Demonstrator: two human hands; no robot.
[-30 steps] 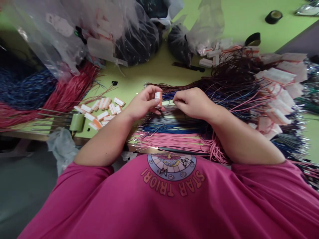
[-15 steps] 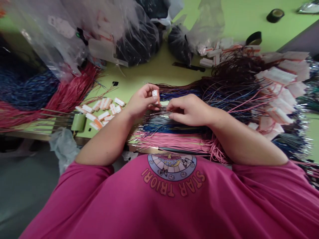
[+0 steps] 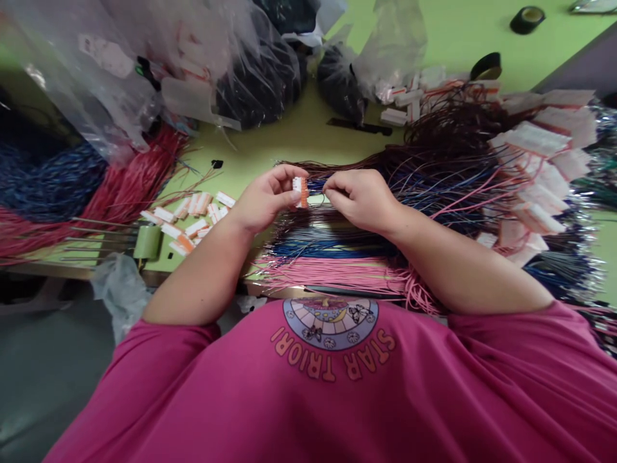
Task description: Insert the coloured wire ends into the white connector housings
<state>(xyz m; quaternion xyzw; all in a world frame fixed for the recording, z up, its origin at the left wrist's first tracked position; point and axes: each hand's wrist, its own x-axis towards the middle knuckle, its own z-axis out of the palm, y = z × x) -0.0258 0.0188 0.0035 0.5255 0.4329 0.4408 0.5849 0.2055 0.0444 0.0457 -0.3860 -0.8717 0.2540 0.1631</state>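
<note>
Between the thumb and fingers of my left hand (image 3: 270,198) is a small white and orange connector housing (image 3: 300,191), held upright above the wires. Just to its right, my right hand (image 3: 364,198) is closed in a pinch on a thin wire, whose end points toward the connector. Beneath both hands lie sorted rows of cut wires: dark blue and brown ones at the back, bright blue wires (image 3: 318,247) nearer me, and pink wires (image 3: 332,271) along the table's front edge. Loose white and orange connectors (image 3: 195,226) are scattered left of my left forearm.
A green cylinder (image 3: 147,240) with metal rods stands at the front left, near red wires (image 3: 144,164). Clear plastic bags (image 3: 260,77) of dark parts sit at the back. Wired connectors (image 3: 535,141) pile up at the right. A tape roll (image 3: 527,20) lies far back.
My right hand has moved slightly up, its fingers going from loosely curled to a pinch on a wire. My left hand has turned the connector so more of its orange side shows.
</note>
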